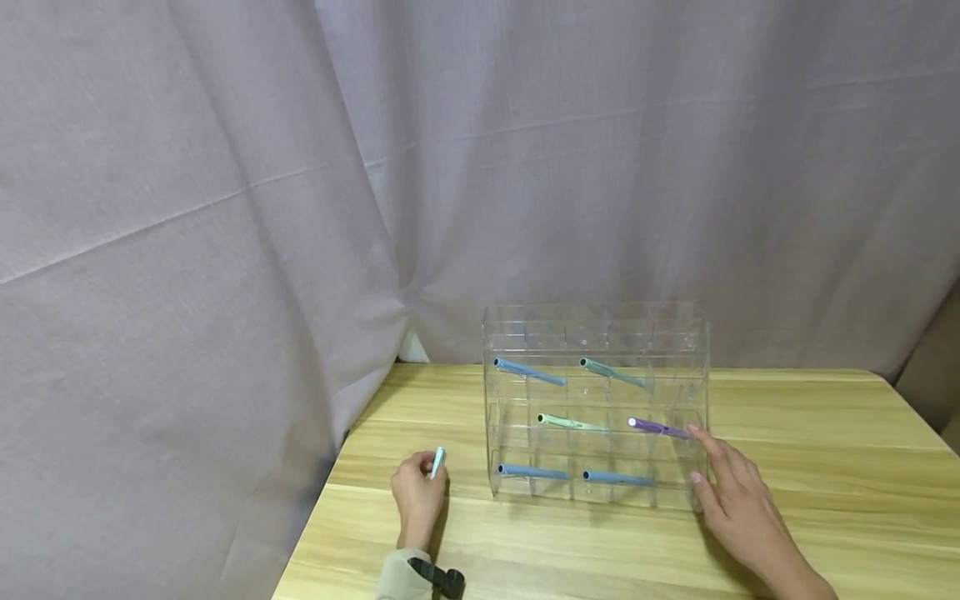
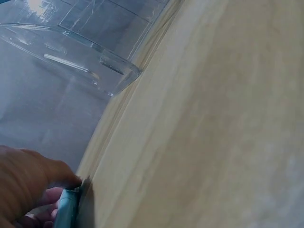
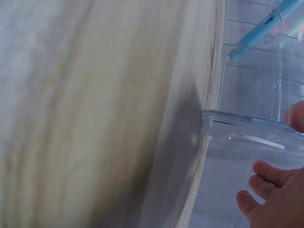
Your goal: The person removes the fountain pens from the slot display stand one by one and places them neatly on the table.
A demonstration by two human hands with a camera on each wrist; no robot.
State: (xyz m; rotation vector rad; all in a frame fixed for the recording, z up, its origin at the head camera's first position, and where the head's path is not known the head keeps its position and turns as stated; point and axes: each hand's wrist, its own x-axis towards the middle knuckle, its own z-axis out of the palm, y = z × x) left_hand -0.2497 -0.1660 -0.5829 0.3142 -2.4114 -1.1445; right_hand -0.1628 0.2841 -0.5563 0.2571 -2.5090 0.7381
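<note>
My left hand [image 1: 418, 492] is low over the table, left of a clear acrylic pen rack [image 1: 489, 433]. Between its thumb and fingers it pinches a light teal pen [image 1: 438, 462]; in the left wrist view the pen [image 2: 67, 209] points up from the fingers, its lower part out of frame. My right hand [image 1: 738, 504] is at the rack's right side, thumb by the front edge. Its other fingers [image 3: 263, 187] extend loosely along the outside of the side panel. Nearest to it in the rack is a purple pen [image 1: 658, 428].
Blue pens [image 1: 528, 372] [image 1: 534, 472] [image 1: 618, 478] lie in the rack's upper and bottom tiers. A dark green pen [image 1: 611, 372] is in the upper tier, a light green pen [image 1: 573, 422] in the middle one. Grey cloth [image 1: 525, 208] hangs behind the wooden table [image 1: 825, 467].
</note>
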